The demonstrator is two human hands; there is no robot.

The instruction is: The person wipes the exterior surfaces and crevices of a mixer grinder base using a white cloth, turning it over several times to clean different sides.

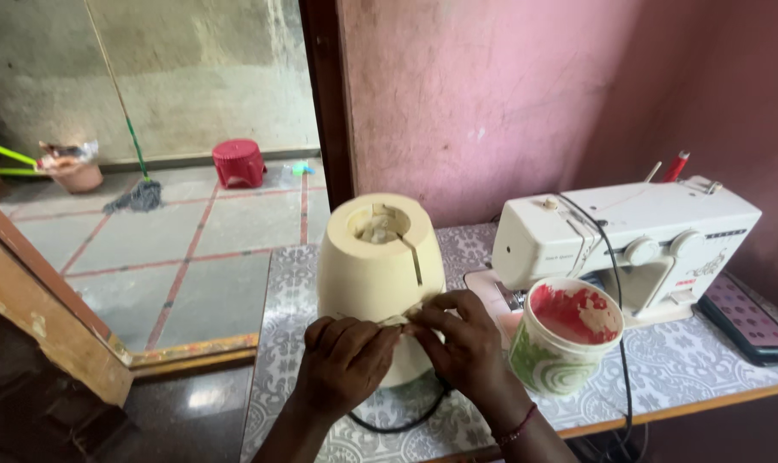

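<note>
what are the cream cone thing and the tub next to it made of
The cream cone-shaped base looks like moulded plastic: smooth, matte, one even colour, with a clean slot cut in its side. Both hands, left and right, press on its lower edge. The round tub looks like thin plastic too, with a glossy printed green wall and red paste smeared inside, though coated card is possible.
</note>
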